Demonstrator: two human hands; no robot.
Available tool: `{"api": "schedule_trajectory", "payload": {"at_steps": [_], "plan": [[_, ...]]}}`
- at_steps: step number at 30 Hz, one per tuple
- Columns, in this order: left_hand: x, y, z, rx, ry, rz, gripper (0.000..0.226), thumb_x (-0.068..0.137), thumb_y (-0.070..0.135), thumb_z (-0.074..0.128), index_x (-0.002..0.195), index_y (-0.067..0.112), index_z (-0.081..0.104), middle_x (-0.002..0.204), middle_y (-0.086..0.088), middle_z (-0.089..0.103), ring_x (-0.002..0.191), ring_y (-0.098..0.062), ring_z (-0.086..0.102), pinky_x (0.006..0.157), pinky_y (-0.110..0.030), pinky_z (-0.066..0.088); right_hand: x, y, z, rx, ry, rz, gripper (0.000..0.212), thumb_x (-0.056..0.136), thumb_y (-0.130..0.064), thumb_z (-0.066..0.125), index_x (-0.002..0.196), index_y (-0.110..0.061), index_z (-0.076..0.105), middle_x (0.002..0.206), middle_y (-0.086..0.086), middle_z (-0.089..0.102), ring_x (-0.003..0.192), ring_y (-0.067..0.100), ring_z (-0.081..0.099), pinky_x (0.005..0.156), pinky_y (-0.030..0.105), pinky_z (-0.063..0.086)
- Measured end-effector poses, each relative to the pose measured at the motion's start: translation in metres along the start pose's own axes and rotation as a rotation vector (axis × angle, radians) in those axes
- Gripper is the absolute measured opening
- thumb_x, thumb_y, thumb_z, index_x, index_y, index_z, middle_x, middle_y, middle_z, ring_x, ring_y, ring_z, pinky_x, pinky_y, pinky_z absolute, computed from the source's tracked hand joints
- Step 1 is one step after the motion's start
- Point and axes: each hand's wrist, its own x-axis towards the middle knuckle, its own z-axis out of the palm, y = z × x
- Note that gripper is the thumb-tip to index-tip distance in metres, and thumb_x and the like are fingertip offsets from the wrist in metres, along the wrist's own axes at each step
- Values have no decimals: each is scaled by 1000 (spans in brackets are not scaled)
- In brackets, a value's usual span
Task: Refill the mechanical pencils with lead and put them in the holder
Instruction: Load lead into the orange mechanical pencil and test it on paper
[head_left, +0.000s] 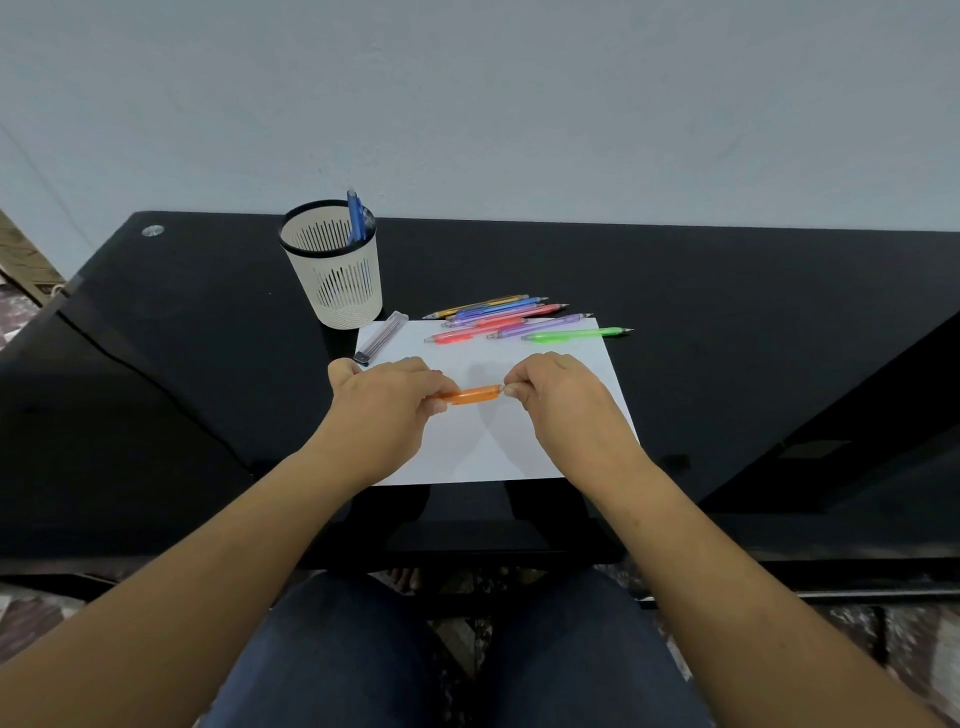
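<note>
An orange mechanical pencil (471, 395) is held level over the white sheet of paper (493, 447). My left hand (384, 397) grips its left part, and my right hand (550, 392) pinches its right end. Several coloured pencils (511, 318) lie in a loose row at the sheet's far edge, a green pencil (574, 334) nearest the right. A clear lead case (382, 338) rests at the sheet's far left corner. The cream mesh holder (337, 270) stands behind it with a blue pencil (355, 215) inside.
The black glass desk (727, 322) stretches out on both sides of the paper, with a pale wall behind it. A dark cable (156, 384) runs across the left of the desk. My knees are under the near edge.
</note>
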Motion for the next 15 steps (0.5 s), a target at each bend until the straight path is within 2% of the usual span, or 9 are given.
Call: {"api": "schedule_trajectory", "payload": {"at_steps": [5,10,13,15], "plan": [[1,0,-2,1,35,27,24,98,28,50,114,40,62,109,18,60,92,-5,49,77,-30,9,-1,1,1,6,44,-28,19,95,-21,56,109,-13,66,102,2,62,95,14,51,81,24,44],[2,-3,-4,-3,70,47,22,97,27,51,110,40,64,104,19,62,91,-5,52,74,-30,9,-5,1,-1,8,142,-136,17,88,-17,65,101,-9,72,90,7,67,86,21,58,76,28,48],[2,2,-6,84,49,29,23,98,31,50,116,42,61,110,18,60,96,-7,52,76,-31,9,-3,2,-5,-57,50,-120,26,92,-25,60,115,-16,67,104,2,66,97,17,55,85,28,47],[2,7,-5,166,49,21,26,99,32,48,120,41,58,114,16,58,99,-9,52,76,-33,11,-1,4,-12,-64,-5,-100,39,92,-28,60,131,-24,55,119,-4,60,109,14,51,89,26,41]]}}
